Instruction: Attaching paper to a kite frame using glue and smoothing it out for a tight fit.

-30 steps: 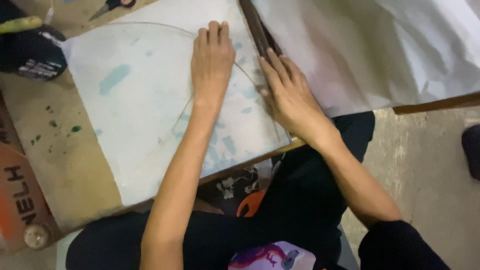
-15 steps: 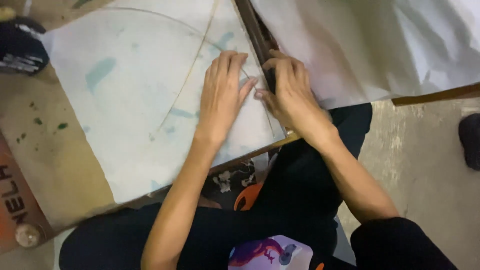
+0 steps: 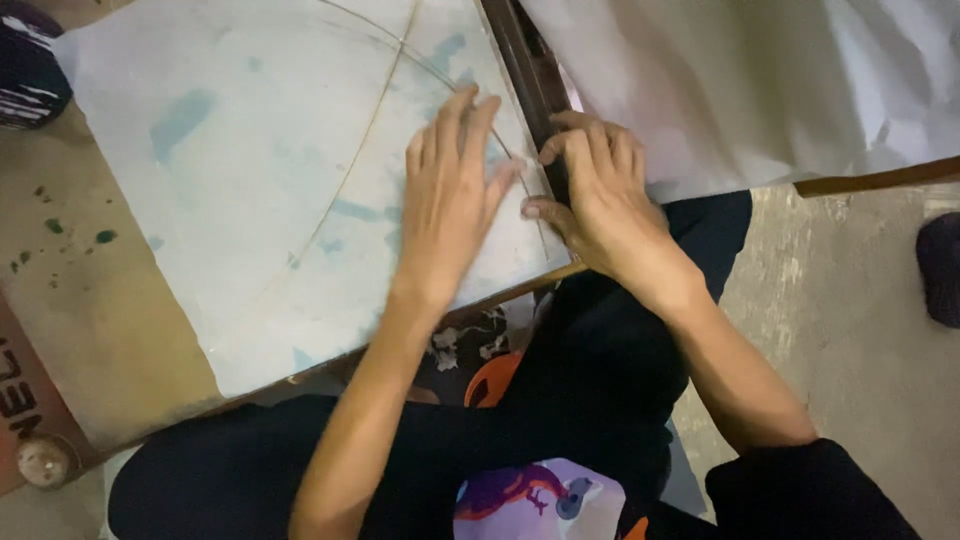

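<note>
A pale sheet of thin paper (image 3: 240, 180) with blue-green smudges lies on a low wooden board (image 3: 90, 330). Thin sticks (image 3: 350, 165), one straight and one bowed, lie across the paper. My left hand (image 3: 450, 200) rests flat on the paper near its right corner, fingers spread. My right hand (image 3: 595, 195) presses down at the paper's right edge, fingertips curled against a dark wooden strip (image 3: 525, 80). Neither hand holds anything.
A pile of white paper sheets (image 3: 760, 80) lies to the right of the dark strip. A dark object (image 3: 25, 65) sits at the far left edge. A dark shoe (image 3: 940, 270) shows on the concrete floor at right. My legs in dark clothing fill the bottom.
My left hand slid down and right across the paper toward my right hand. My right hand shifted slightly along the paper's right edge, its fingertips now curled.
</note>
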